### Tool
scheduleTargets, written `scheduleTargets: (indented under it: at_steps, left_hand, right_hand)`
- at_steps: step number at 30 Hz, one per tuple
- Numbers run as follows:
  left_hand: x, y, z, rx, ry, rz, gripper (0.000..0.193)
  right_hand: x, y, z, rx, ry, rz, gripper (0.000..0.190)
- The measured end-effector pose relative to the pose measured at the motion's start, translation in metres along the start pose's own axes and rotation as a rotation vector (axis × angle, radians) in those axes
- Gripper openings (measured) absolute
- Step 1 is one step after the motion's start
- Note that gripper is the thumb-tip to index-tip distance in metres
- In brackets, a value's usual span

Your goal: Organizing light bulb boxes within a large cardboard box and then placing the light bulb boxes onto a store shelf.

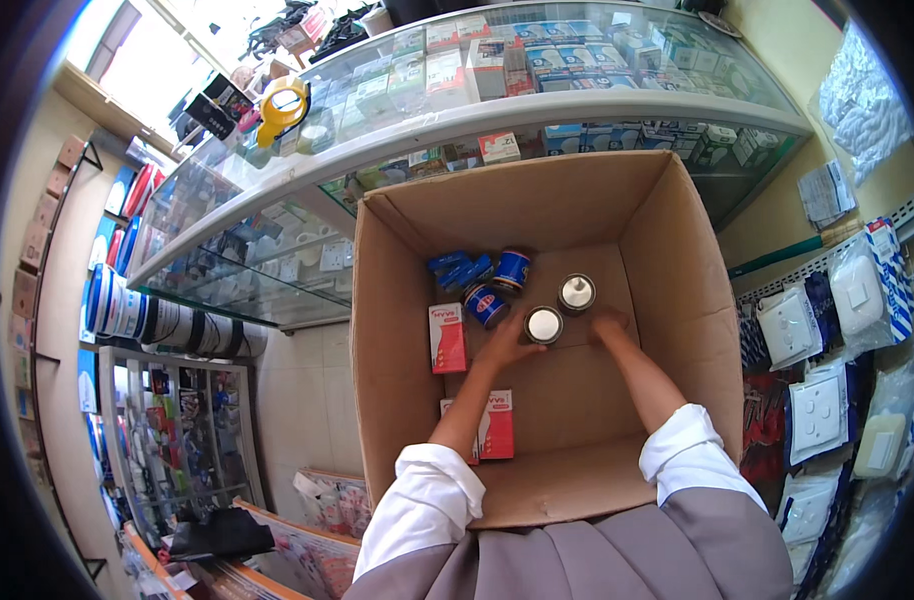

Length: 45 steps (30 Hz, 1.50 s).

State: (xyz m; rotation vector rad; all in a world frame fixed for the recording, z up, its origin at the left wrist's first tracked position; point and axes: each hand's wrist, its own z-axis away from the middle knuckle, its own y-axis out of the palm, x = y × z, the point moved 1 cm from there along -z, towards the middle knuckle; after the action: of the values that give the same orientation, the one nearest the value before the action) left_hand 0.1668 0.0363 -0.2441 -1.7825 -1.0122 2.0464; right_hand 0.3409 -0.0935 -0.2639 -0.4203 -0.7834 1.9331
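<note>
Both of my hands reach down inside a large open cardboard box (569, 495). My left hand (511, 341) is curled around the left and near sides of a can with a shiny metal top (543, 325). Just behind and to the right stands a second metal-topped can (577, 292). My right hand (610, 324) is below and right of that can, apart from it, its fingers partly hidden. Two blue cans (486, 305) (511, 268) and several small blue boxes (460, 270) lie towards the back left. Red-and-white cartons (448, 337) (496, 425) stand along the left side.
A glass display counter (427, 124) with boxed bulbs stands behind the box. On it rests a yellow tape dispenser (284, 109). Packaged wall switches (817, 412) hang close on the right. Cable rolls (179, 322) and a glass-fronted cabinet (183, 435) stand at left.
</note>
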Motion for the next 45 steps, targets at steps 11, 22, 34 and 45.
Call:
scheduleTargets:
  at_steps: [11, 22, 34, 45]
  left_hand:
    - [0.045, -0.037, 0.039, -0.489, -0.673, -0.571, 0.071]
    - [0.081, -0.057, 0.052, 0.137, -1.09, 0.385, 0.082]
    - [0.02, -0.07, 0.022, 0.239, -0.84, 0.843, 0.082]
    - [-0.049, -0.074, 0.023, 0.162, -0.791, 0.691, 0.067]
  right_hand:
    - [0.081, 0.033, 0.033, 0.604, -0.407, 0.046, 0.041]
    - [0.098, 0.067, 0.051, 0.478, -0.568, -0.656, 0.082]
    - [0.073, 0.023, 0.064, 0.494, -0.721, -0.785, 0.083]
    - [0.051, -0.02, 0.096, 0.698, -0.689, -0.752, 0.091]
